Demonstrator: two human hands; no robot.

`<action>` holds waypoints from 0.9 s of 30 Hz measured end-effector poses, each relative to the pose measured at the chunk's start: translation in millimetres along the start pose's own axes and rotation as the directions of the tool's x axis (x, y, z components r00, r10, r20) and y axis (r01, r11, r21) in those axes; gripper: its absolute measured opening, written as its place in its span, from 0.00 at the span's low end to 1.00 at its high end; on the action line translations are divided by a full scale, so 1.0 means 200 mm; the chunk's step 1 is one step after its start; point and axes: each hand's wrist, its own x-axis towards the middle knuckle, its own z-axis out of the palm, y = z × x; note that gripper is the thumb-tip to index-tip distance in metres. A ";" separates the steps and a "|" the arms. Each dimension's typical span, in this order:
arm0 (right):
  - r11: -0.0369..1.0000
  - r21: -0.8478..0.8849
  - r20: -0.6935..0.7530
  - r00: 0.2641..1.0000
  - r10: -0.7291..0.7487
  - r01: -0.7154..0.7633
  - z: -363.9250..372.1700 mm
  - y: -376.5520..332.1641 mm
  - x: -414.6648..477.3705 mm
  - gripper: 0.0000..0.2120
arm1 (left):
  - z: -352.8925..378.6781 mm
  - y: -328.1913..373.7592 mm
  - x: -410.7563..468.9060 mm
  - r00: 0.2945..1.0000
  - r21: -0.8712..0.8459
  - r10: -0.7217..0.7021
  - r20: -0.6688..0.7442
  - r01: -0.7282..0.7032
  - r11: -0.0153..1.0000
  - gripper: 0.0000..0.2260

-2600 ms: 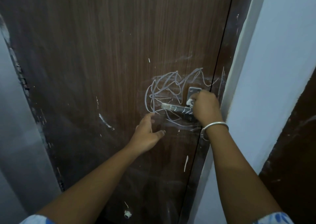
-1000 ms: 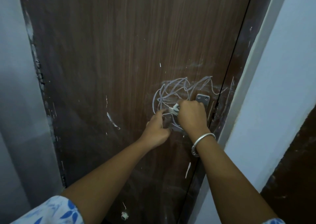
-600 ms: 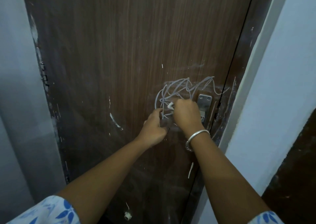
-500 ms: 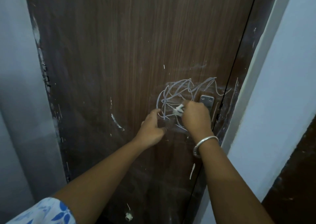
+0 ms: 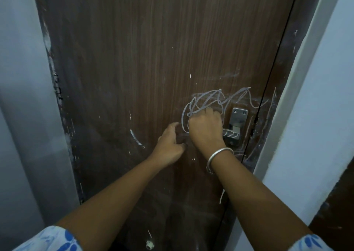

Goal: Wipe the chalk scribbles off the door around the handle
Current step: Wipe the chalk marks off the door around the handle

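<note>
right hand (image 5: 206,128): fisted, knuckles against the door (image 5: 143,59), over the left part of the chalk scribbles (image 5: 220,99); whatever it grips is hidden, can't tell.
left hand (image 5: 169,145): open, fingers spread, palm near the door just left of the fist; likely bracing.
handle (image 5: 230,135): lever partly under the right hand, chalk stripes on it.
scribbles: loops mostly intact above and left of the plate (image 5: 238,116).
bangle (image 5: 218,157): on the right wrist, off the door.

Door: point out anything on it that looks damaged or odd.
Chalk scribbles loop over the door above the right hand, beside the handle plate. A curved white scrape marks the wood left of the left hand. The door's left edge looks chipped.
</note>
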 end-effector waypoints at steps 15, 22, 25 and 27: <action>0.900 -0.245 0.135 0.932 -0.337 0.361 0.02 -0.10 -0.07 0.10 | -0.04 -0.03 -0.01 1.000 0.020 -0.016 -0.001 0.016 1.000 0.33; 0.703 0.649 0.213 0.956 0.200 -0.292 0.21 -0.08 -0.24 0.08 | -0.02 -0.01 0.00 1.000 0.059 0.014 -0.020 -0.013 0.998 0.30; -0.468 0.741 0.663 0.636 0.395 -0.482 0.28 -0.10 -0.22 0.07 | -0.02 0.02 0.01 0.998 0.109 0.066 -0.004 -0.065 0.992 0.30; -0.853 0.450 0.800 0.544 0.253 -0.265 0.30 -0.11 -0.19 0.05 | -0.01 0.05 0.01 0.997 0.159 0.076 0.016 -0.077 0.984 0.31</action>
